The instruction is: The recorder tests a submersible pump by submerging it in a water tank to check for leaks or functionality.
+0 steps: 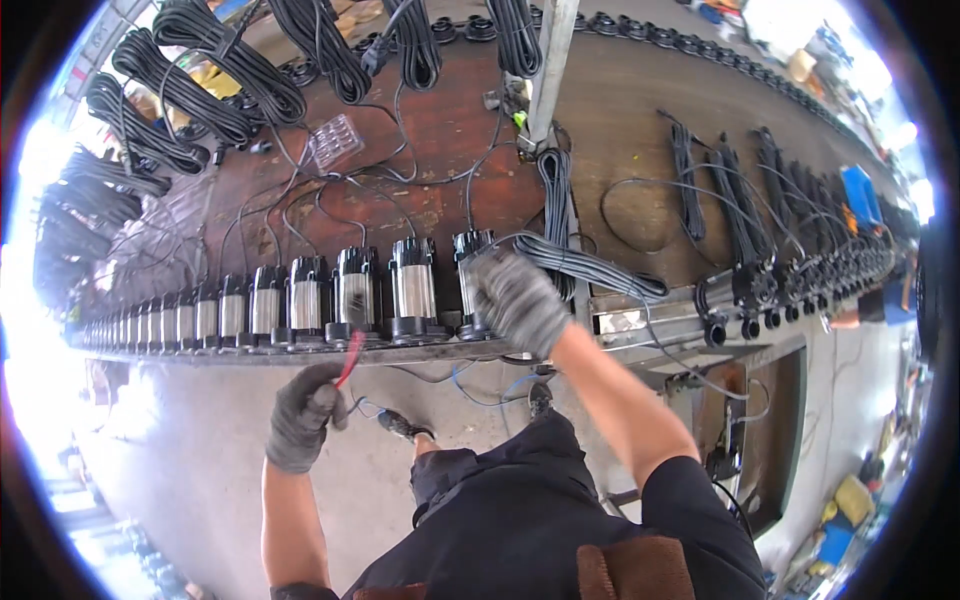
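My left hand (303, 415), in a grey glove, is closed on a slim red-handled brush (351, 358) in front of the table edge. The brush's dark, blurred tip points up before one of the pumps. My right hand (520, 300), also gloved, lies against the side of the rightmost pump (470, 250) in the row; its fingers curl at the casing, partly hidden. Each pump, such as the neighbouring pump (413, 285), is an upright silver cylinder with a black top and base. A bundled black cable (590, 265) lies just beyond my right wrist.
Several coiled black cables (325, 45) hang above the worn red-brown tabletop (450, 130). A metal post (552, 80) rises between two table sections. A clear plastic tray (335, 142) sits among loose cables. More pumps (760, 285) lie on the right, near a blue box (861, 195).
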`<state>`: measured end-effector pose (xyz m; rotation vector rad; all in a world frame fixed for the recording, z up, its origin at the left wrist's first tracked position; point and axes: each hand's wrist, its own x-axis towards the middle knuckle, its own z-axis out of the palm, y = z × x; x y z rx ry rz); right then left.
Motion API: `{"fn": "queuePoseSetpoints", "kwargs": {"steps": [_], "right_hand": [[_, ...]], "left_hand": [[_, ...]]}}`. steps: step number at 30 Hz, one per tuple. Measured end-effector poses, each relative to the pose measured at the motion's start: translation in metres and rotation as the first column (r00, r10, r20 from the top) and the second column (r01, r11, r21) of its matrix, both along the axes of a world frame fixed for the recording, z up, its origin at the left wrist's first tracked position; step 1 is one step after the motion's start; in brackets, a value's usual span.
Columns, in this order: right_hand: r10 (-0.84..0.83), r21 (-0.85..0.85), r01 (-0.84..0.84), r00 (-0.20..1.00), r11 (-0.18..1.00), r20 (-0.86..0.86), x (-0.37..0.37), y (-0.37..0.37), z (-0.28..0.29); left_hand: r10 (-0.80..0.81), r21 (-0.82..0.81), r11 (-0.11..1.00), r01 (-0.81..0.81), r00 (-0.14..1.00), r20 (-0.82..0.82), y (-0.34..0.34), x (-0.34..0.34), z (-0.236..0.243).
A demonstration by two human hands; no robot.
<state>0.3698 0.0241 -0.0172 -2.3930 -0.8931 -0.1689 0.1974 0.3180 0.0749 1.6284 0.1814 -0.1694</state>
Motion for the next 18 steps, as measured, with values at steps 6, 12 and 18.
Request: {"fn": "queuePoseSetpoints", "kwargs": {"steps": [6, 12, 18], "right_hand": [[0.101, -0.405, -0.152, 0.984, 0.901, -0.144, 0.079, -0.024, -0.028], [0.221, -0.011, -0.228, 0.955, 0.974, -0.198, 0.094, -0.032, -0.031], [0.205, 0.371, 0.066, 0.738, 0.926, -0.643, 0.087, -0.088, -0.001]], "left_hand": [[-0.126, 0.279, 0.95, 0.142, 0.989, -0.072, -0.069, 0.024, -0.004], [-0.4, 0.374, 0.87, 0.322, 0.903, 0.153, -0.092, 0.055, -0.049], [-0.44, 0.298, 0.868, 0.398, 0.894, 0.086, -0.105, 0.083, -0.062]]}}
